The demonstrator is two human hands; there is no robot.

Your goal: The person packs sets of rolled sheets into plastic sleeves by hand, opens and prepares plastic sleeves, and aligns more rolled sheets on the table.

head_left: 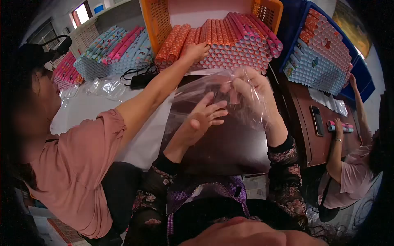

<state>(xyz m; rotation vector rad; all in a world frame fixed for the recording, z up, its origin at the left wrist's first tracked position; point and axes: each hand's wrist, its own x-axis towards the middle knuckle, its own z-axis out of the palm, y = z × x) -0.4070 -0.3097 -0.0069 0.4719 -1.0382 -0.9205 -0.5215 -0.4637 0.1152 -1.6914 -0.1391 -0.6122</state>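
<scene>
My right hand (pixel 254 88) pinches a clear plastic bag (pixel 201 84) above the dark table (pixel 230 151). The film hangs from the fingers and spreads left, over and around my other hand. My left hand (pixel 199 121) has its fingers spread, palm facing inward, just below the film; it grips nothing. Beyond both hands lies a stack of patterned paper rolls (pixel 236 49), orange and pink, with their round ends facing me. A co-worker's hand (pixel 196 52) from the left rests on the orange rolls.
An orange crate (pixel 155 24) stands behind the stack. To the left are blue and pink rolls (pixel 119 49), loose plastic bags (pixel 107 89) and a black adapter (pixel 143 80). On the right, another person handles small rolls (pixel 340 128) near a phone (pixel 316 120) and a blue crate (pixel 363 82).
</scene>
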